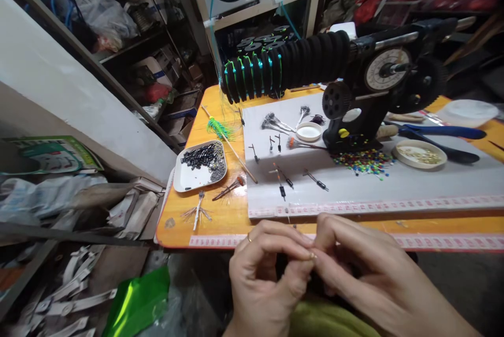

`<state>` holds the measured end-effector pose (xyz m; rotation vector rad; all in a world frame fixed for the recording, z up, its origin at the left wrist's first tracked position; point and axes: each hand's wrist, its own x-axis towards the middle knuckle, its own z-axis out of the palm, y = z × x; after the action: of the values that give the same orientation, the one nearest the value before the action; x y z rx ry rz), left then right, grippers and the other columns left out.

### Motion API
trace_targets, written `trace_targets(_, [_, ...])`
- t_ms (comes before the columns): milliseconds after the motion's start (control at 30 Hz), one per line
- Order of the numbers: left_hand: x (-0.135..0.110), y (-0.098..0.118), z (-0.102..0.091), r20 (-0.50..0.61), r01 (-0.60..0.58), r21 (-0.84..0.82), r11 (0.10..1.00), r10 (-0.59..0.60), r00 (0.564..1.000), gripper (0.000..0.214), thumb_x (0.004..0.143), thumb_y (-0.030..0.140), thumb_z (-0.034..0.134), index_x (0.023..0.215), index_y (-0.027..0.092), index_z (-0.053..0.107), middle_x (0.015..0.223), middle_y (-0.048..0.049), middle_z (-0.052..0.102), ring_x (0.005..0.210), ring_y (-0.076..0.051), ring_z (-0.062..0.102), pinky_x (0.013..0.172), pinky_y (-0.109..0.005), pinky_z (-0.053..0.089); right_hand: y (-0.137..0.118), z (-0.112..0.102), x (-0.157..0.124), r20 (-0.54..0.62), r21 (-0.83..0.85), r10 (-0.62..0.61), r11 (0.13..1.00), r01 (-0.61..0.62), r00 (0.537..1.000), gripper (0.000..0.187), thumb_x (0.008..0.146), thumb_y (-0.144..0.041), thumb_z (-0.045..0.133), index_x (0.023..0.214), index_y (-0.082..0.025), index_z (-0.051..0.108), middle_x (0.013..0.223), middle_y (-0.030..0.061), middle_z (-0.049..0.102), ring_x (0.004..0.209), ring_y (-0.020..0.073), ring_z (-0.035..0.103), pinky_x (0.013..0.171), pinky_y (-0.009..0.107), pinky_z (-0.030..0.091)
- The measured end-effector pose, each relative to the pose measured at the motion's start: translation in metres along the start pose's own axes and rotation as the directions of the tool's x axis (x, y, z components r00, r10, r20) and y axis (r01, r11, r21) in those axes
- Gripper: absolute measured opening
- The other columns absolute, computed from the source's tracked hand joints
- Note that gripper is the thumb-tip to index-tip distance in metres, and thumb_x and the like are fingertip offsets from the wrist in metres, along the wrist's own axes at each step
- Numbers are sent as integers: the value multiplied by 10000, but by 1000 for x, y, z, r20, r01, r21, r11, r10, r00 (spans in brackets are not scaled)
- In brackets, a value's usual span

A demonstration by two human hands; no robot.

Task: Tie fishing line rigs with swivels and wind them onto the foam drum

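My left hand (pixel 268 274) and my right hand (pixel 358 263) meet in front of the table's near edge. Thumb and forefinger of each are pinched together, with the fingertips touching. Between them shows a tiny pale yellowish piece (pixel 313 256), too small to name and mostly hidden by the fingers. A thin line with a small dark bit (pixel 287 212) shows at the near edge of the white board (pixel 354 195), just beyond my left hand. On the board lie several small black parts with thin stems (pixel 282 190).
A black machine (pixel 366 95) with a ribbed roller stands on the board. Beside it are multicoloured beads (pixel 364 162), a round dish of gold bits (pixel 420 154) and blue-handled pliers (pixel 444 132). A white tray (pixel 181 177) of black pieces sits left. Measuring tape (pixel 212 241) lines the table edge.
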<state>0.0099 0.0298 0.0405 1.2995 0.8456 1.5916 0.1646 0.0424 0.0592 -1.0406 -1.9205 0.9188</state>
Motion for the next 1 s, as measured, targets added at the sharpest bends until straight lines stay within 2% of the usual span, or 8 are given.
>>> trace_targets(133, [1,-4,1,12,106,-200,974,-105,994,163,870,115,695,893,263,757,806,30,644,610,-26,566,586,-106,496,2,-8,-2,54,-54,-61,996,64,997,62,962,-215,572,908,-245,566,779,-31,623,649,77,616,544,144,506])
trace_targets(267, [2,-4,0,61,171,-300,939,-160,985,169,865,118,705,896,272,768,823,29,632,673,-30,602,619,-94,517,3,-12,-3,-35,-89,-248,966,244,968,320,927,-137,609,1200,-302,571,1069,3,677,938,104,689,777,140,564])
trace_targets(400, [3,-1,-2,96,192,-272,943,-172,980,160,856,104,705,881,245,776,797,16,625,624,-36,606,605,-119,536,8,-14,-6,-62,-82,-307,950,301,950,353,885,-57,629,1149,-291,605,983,-12,690,860,99,703,725,123,566])
trace_targets(600, [4,-3,-5,37,144,-142,979,-140,989,171,848,70,688,869,223,761,782,1,642,595,-59,623,599,-159,563,13,-12,-6,-68,-167,-234,961,221,970,305,895,-82,590,1097,-311,597,942,-6,706,813,142,710,680,200,580])
trace_targets(700, [4,-7,-7,5,100,-36,994,-99,995,154,825,70,717,846,215,762,756,-3,671,621,-84,649,598,-176,568,16,-5,-5,-86,-140,-197,973,184,977,296,893,-68,590,1076,-300,593,926,-1,695,796,148,698,692,235,570])
trace_targets(833, [5,-13,-15,-6,-95,252,963,99,995,174,796,63,760,866,222,765,860,-19,752,752,-127,714,688,-206,591,20,2,-4,-99,-135,-164,979,150,981,215,892,-72,583,999,-258,576,866,-2,663,745,131,664,646,235,540])
trace_targets(900, [8,-13,-21,45,-209,422,882,210,977,187,798,67,761,911,216,756,989,-39,749,800,-132,710,718,-225,585,22,4,-2,-141,-189,-166,972,138,976,181,896,-84,578,991,-238,576,865,6,658,744,125,655,631,224,530])
trace_targets(1000, [18,-12,-29,188,-336,673,659,288,939,208,801,47,743,943,199,734,969,-46,725,864,-158,646,780,-285,551,24,5,5,-183,-323,-220,934,153,958,133,899,-102,594,973,-213,581,864,19,661,758,129,642,666,239,517])
